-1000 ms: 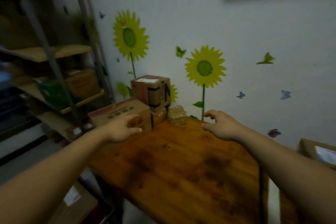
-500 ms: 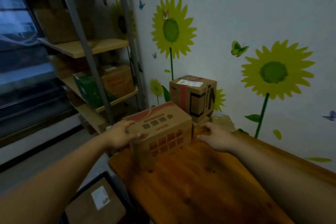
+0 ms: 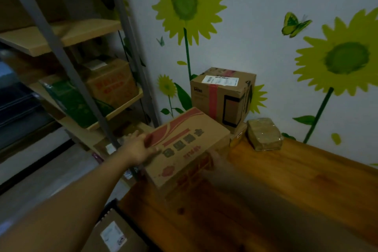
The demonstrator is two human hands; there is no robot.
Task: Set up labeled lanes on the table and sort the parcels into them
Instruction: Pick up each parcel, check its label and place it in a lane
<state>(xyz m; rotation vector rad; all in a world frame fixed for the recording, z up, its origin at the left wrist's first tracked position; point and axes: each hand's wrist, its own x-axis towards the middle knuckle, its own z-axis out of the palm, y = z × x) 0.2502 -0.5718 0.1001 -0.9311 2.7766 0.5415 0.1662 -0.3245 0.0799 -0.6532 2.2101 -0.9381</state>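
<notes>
The red-printed carton (image 3: 184, 145) sits tilted at the near-left corner of the table (image 3: 286, 180). The left hand (image 3: 139, 149) presses flat on its left end with fingers fairly straight, while the right hand (image 3: 217, 159) at its right end is too blurred to tell its grip. Just behind stand a taped box (image 3: 221, 96) on a small box (image 3: 237, 135) and a wrapped packet (image 3: 263, 134) against the wall; a rack (image 3: 67, 63) stands close on the left, with a labelled box (image 3: 114, 235) on the floor below.
</notes>
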